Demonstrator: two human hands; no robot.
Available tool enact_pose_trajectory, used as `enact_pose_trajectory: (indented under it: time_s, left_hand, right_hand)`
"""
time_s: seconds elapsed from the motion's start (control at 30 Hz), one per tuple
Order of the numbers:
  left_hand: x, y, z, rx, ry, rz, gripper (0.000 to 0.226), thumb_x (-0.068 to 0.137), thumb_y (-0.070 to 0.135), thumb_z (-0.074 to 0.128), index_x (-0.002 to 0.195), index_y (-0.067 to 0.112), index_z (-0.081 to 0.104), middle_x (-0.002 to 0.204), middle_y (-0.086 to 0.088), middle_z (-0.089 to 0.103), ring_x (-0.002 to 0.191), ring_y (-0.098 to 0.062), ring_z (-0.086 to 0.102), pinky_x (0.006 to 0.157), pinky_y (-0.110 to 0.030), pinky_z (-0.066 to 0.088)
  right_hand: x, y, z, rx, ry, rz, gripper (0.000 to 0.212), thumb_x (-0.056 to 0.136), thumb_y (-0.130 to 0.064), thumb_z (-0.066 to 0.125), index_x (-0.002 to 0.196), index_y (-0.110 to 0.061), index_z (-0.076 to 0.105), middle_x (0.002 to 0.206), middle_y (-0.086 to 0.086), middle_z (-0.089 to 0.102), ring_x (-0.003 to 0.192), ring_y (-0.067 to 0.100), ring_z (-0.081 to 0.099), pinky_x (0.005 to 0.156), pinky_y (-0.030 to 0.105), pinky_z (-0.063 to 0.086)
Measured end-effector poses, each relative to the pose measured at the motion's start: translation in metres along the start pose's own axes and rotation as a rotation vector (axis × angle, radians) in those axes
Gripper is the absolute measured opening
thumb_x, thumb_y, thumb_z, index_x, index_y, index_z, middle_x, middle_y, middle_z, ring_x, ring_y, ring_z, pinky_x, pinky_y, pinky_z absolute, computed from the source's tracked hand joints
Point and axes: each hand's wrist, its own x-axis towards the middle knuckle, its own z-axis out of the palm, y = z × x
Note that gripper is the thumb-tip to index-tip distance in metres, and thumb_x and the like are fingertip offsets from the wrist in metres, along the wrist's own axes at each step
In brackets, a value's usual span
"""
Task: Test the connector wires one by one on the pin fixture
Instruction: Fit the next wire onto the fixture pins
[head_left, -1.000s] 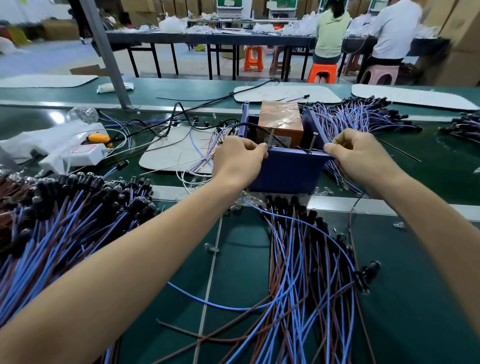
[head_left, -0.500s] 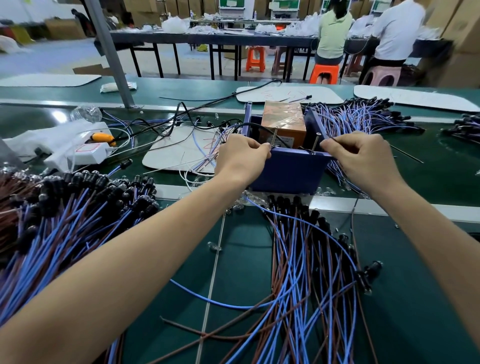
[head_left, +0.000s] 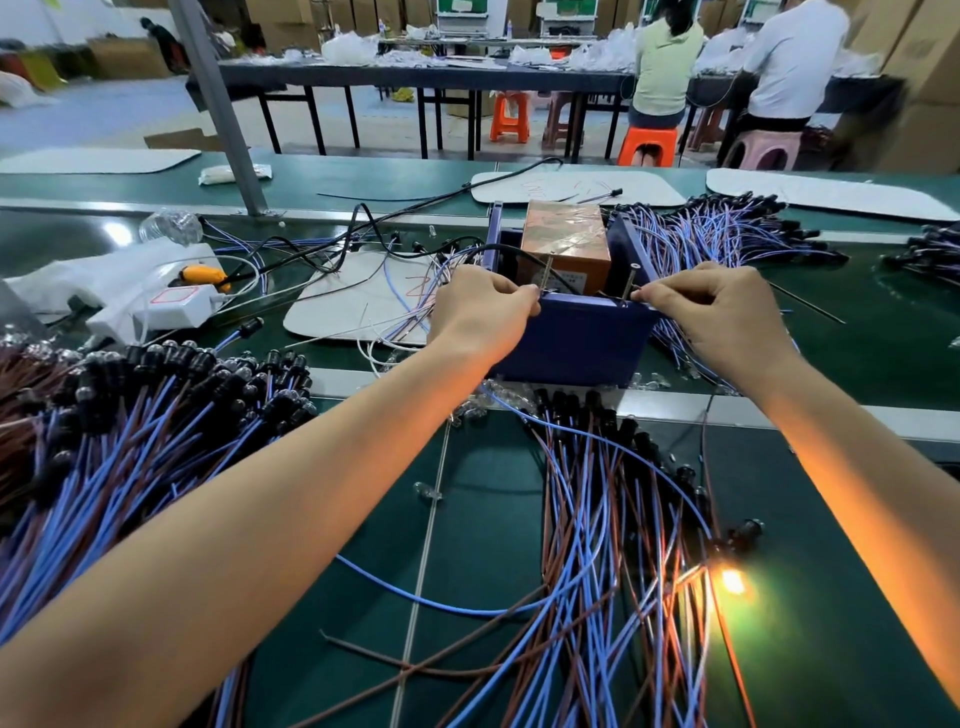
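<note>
A blue box fixture (head_left: 571, 343) stands at mid-table with two upright metal pins, the left pin (head_left: 546, 273) and the right pin (head_left: 627, 283), on its near rim. My left hand (head_left: 480, 314) pinches a wire end against the left pin. At the right pin, my right hand (head_left: 714, 312) pinches the other wire end. A small bulb (head_left: 732, 581) at the lower right glows orange on the wire pile (head_left: 613, 545) below the fixture. The wire ends themselves are hidden by my fingers.
A big heap of blue and brown connector wires (head_left: 130, 431) lies at the left, another bundle (head_left: 727, 234) behind the fixture at the right. An orange-brown box (head_left: 566, 234) sits inside the fixture. A white power strip (head_left: 166, 306) and white mats (head_left: 358, 301) lie at the left.
Both hands have closed in on the pins with the wire ends. The bulb at the lower right, dark before, now glows orange.
</note>
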Motion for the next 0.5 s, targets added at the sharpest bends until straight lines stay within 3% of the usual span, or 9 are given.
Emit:
enact_pose_trajectory:
  time_s: [0.2, 0.3, 0.4, 0.47, 0.5]
  left_hand:
    - [0.0, 0.0, 0.0, 0.008, -0.002, -0.006, 0.028, 0.086, 0.033, 0.064, 0.058, 0.027, 0.068, 0.052, 0.011, 0.049, 0.066, -0.011, 0.05, 0.068, -0.025, 0.039]
    - [-0.002, 0.001, -0.001, 0.008, -0.011, -0.011, 0.029, 0.086, 0.033, 0.064, 0.058, 0.027, 0.067, 0.054, 0.012, 0.05, 0.066, -0.009, 0.05, 0.067, -0.025, 0.037]
    - [-0.003, 0.001, -0.004, -0.025, -0.042, -0.012, 0.031, 0.089, 0.031, 0.063, 0.059, 0.025, 0.067, 0.052, 0.015, 0.048, 0.067, -0.012, 0.047, 0.069, -0.024, 0.036]
    - [-0.01, 0.002, -0.01, -0.104, -0.131, -0.017, 0.03, 0.091, 0.028, 0.061, 0.063, 0.022, 0.067, 0.064, 0.009, 0.049, 0.072, -0.012, 0.046, 0.068, -0.025, 0.036]
    - [-0.013, 0.006, -0.015, -0.159, -0.188, -0.025, 0.029, 0.093, 0.026, 0.06, 0.065, 0.02, 0.066, 0.064, 0.005, 0.046, 0.065, -0.011, 0.042, 0.061, -0.023, 0.035]
  right_hand:
    - [0.0, 0.0, 0.0, 0.049, -0.011, 0.028, 0.01, 0.087, -0.02, 0.069, 0.096, -0.02, 0.074, 0.074, -0.009, 0.061, 0.074, 0.013, 0.055, 0.07, 0.024, 0.041]
    - [-0.002, -0.001, 0.001, 0.074, -0.018, 0.042, 0.01, 0.087, -0.02, 0.069, 0.094, -0.017, 0.075, 0.072, -0.009, 0.062, 0.065, 0.006, 0.052, 0.061, 0.016, 0.039]
    - [-0.004, -0.003, -0.004, 0.075, -0.009, 0.063, 0.01, 0.088, -0.019, 0.067, 0.086, -0.014, 0.075, 0.05, -0.015, 0.054, 0.042, 0.001, 0.042, 0.044, 0.009, 0.028]
    - [-0.006, -0.007, -0.016, 0.104, -0.023, 0.047, 0.014, 0.089, -0.017, 0.066, 0.077, -0.017, 0.073, 0.041, -0.014, 0.047, 0.037, 0.004, 0.032, 0.042, 0.012, 0.023]
    - [-0.007, -0.014, -0.025, 0.145, -0.022, 0.048, 0.018, 0.089, -0.016, 0.065, 0.074, -0.021, 0.072, 0.046, -0.012, 0.049, 0.044, 0.008, 0.034, 0.045, 0.017, 0.025]
